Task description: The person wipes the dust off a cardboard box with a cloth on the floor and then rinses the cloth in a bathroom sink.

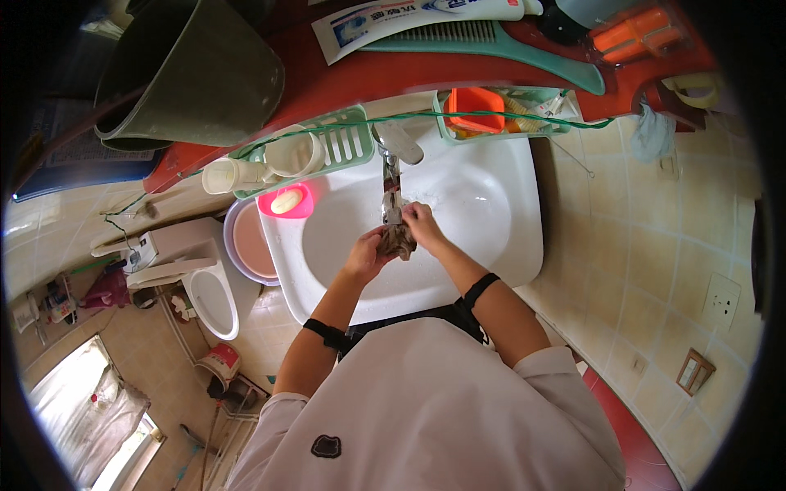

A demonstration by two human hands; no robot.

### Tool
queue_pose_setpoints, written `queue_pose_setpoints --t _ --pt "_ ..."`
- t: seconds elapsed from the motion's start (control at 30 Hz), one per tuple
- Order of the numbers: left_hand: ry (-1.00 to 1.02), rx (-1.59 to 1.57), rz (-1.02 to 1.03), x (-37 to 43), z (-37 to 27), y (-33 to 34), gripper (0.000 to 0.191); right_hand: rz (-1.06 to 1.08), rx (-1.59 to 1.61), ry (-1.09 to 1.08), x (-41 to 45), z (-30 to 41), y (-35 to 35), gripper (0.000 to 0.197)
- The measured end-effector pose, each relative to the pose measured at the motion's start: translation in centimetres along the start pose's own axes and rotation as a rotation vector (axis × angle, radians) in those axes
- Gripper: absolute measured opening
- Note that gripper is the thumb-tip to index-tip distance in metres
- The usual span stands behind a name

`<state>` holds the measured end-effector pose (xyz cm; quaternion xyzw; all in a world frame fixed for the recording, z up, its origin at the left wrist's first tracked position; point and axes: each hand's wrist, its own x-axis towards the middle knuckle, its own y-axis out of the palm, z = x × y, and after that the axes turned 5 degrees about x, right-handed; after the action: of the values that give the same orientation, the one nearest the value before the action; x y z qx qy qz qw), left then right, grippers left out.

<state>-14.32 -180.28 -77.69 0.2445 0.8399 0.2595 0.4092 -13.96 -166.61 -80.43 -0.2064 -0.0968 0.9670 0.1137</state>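
Note:
My left hand (pixel 365 255) grips a wet-looking, crumpled brown cloth (pixel 399 241) just below the spout of a chrome faucet (pixel 391 184). My right hand (pixel 422 226) is at the spout's right side, its fingers curled near the cloth's upper edge; whether it pinches the cloth is hidden. Both hands are over the white ceramic washbasin (pixel 473 258). A cream bar of soap (pixel 286 201) lies in a pink soap dish (pixel 303 210) on the basin's left corner.
Behind the basin stand a green basket (pixel 353 138) with cups and another green basket (pixel 460 138) holding an orange container (pixel 476 110). A red shelf (pixel 344 92) overhangs them, bearing a comb (pixel 522 58), a toothpaste tube (pixel 393 21) and a dark bucket (pixel 202 80). A toilet (pixel 212 301) stands left.

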Motion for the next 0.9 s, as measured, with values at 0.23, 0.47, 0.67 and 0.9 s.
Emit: queue_pose_setpoints --t 0.23,0.47,0.67,0.9 --pt "0.24 -0.133 0.146 0.8 0.2 -2.0 0.037 -0.054 0.652 0.416 -0.5 1.3 -2.2 0.029" --pt "0.071 -0.391 0.055 -0.6 -2.1 -1.6 0.043 0.189 0.515 0.557 -2.3 2.9 0.1 0.05" --pt "0.069 -0.171 0.047 -1.7 -2.5 -1.0 0.046 0.463 0.829 0.475 -1.5 3.7 2.6 0.037" --pt "-0.05 0.016 -0.501 -3.2 -3.4 -2.3 0.03 0.422 0.69 0.406 -0.9 3.5 3.7 0.017"
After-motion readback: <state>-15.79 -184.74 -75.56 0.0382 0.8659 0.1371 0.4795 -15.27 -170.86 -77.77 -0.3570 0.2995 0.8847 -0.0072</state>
